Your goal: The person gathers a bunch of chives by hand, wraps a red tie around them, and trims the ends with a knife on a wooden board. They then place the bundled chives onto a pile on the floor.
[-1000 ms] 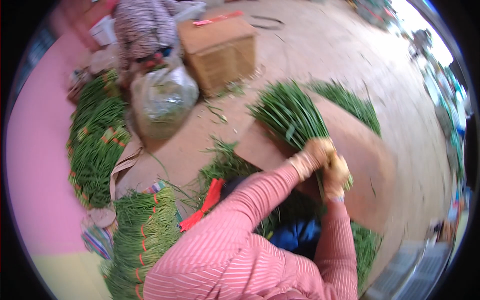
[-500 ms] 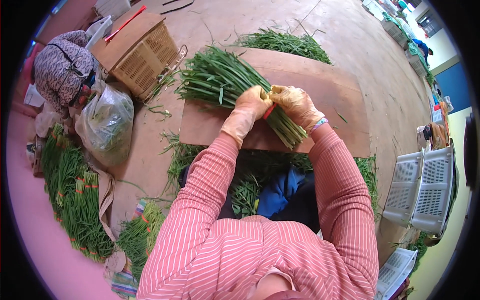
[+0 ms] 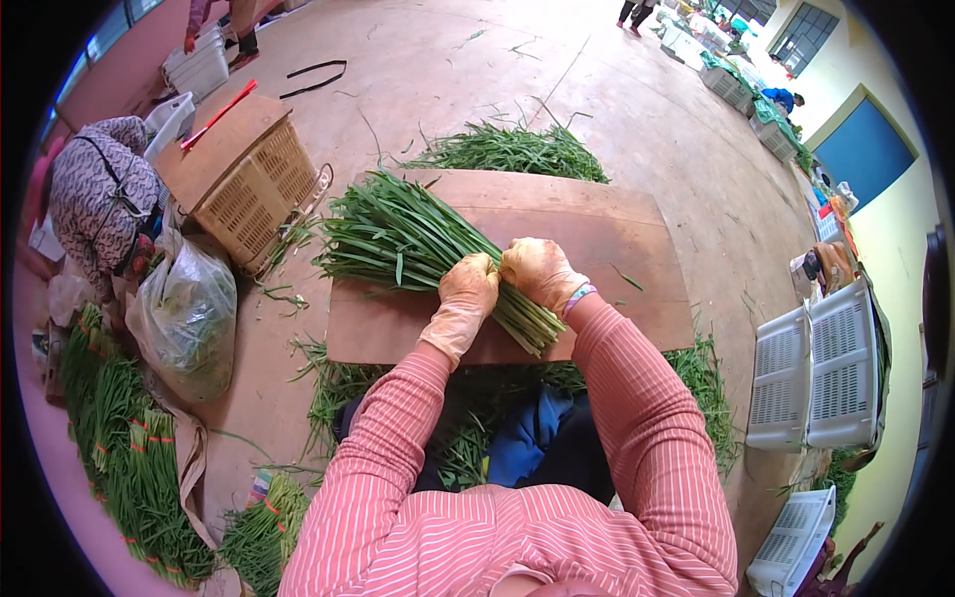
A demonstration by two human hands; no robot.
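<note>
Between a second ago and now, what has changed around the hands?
Stem ends, mostly hidden a second ago, now protrude past the left hand and right hand; the red strip seen half a second ago no longer shows. The view shifted. Both hands are still on the green bundle, over the board.

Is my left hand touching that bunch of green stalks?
Touching: the head view shows your left hand closed against the bunch of green stalks, partly covering it.

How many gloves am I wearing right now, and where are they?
2: one on the left hand, one on the right hand, both at the green bundle. Neither is hidden.
</note>
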